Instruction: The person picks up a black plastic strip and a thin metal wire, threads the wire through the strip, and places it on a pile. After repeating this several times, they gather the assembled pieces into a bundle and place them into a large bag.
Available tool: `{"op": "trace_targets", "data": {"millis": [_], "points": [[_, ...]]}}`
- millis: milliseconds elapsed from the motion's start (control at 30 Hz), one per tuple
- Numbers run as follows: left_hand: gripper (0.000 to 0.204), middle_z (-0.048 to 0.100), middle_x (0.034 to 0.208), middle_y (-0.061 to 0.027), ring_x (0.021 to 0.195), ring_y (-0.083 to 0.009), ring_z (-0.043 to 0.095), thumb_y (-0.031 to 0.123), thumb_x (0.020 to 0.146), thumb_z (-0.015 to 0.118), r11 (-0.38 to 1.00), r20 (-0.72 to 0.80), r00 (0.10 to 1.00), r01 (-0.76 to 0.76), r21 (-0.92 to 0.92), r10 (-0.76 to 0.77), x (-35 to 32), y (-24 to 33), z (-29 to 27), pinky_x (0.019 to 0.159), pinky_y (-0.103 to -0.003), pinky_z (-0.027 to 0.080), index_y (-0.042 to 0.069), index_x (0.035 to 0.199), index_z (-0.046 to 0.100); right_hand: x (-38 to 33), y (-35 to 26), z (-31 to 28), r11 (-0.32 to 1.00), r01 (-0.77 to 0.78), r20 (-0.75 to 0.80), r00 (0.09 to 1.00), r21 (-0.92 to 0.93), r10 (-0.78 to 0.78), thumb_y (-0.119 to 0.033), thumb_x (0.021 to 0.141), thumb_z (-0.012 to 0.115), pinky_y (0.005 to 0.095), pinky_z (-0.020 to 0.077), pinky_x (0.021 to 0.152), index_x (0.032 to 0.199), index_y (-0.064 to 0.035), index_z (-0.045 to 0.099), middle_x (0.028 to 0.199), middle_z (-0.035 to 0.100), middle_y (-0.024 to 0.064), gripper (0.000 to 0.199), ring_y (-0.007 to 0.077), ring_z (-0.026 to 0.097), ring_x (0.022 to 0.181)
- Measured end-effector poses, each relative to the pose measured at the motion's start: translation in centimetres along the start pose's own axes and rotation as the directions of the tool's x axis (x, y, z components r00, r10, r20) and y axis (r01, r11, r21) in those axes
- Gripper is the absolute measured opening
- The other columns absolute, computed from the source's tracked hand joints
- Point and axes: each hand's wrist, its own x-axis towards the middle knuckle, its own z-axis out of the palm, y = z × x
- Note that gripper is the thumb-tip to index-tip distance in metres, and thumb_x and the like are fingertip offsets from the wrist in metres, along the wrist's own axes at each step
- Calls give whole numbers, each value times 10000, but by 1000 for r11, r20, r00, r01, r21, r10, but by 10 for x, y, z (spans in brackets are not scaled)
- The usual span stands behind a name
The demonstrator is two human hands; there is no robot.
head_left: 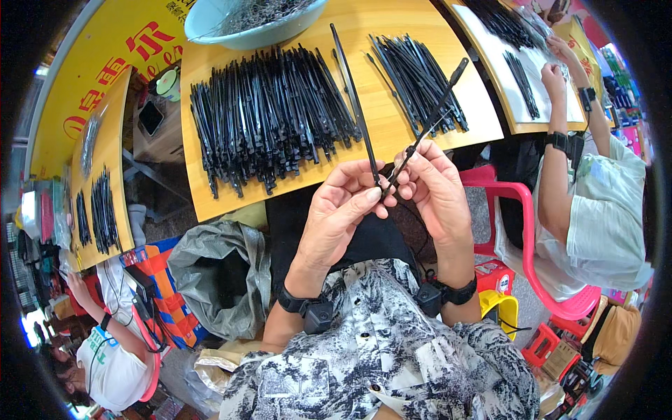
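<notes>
My left hand pinches the lower end of a long, thin black strip that points up and slightly left. In my right hand is a second slim black strip with a wider, rounded tip, slanting up to the right. The lower ends of the two strips come together between my fingertips, where the exact contact is hidden. Just beyond my hands, a large row of black strips lies side by side on the yellow table. A smaller bunch of black strips lies to its right.
A pale blue basin of tangled dark pieces stands at the table's far edge. Below left is an open grey sack. Co-workers sit on both sides; a pink chair is at right, and a phone lies left.
</notes>
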Motion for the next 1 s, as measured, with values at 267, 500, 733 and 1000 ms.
{"op": "trace_targets", "data": {"millis": [267,500,733,1000], "points": [[296,594,950,-109,812,-162,588,41,840,558,1000,18,1000,-10,18,10,-1,-1,1,668,-226,474,14,1125,483,-1,2,-2,1000,-9,10,1000,-6,9,-153,888,543,159,448,518,883,-59,513,744,570,26,99,51,527,587],[289,592,934,-111,789,-166,587,52,838,557,1000,16,1000,16,21,-17,-2,0,3,647,-226,472,8,1115,487,-1,2,-2,999,-41,0,999,36,41,-153,884,546,162,440,500,873,-53,528,723,570,29,102,60,521,558],[280,579,927,-103,793,-171,595,18,821,555,992,101,994,53,-118,-41,-1,-2,-5,620,-239,479,-18,1092,498,-1,-4,-1,993,-87,30,996,84,85,-131,875,552,177,445,492,869,-50,534,756,582,40,83,71,539,599],[205,583,889,-106,726,-170,593,104,850,576,989,53,998,-24,-147,33,1,-4,-2,562,-236,478,-1,1015,516,-2,-9,7,999,4,23,1000,-41,-3,-138,872,561,182,445,471,866,-52,532,748,582,31,91,65,539,608]]}}
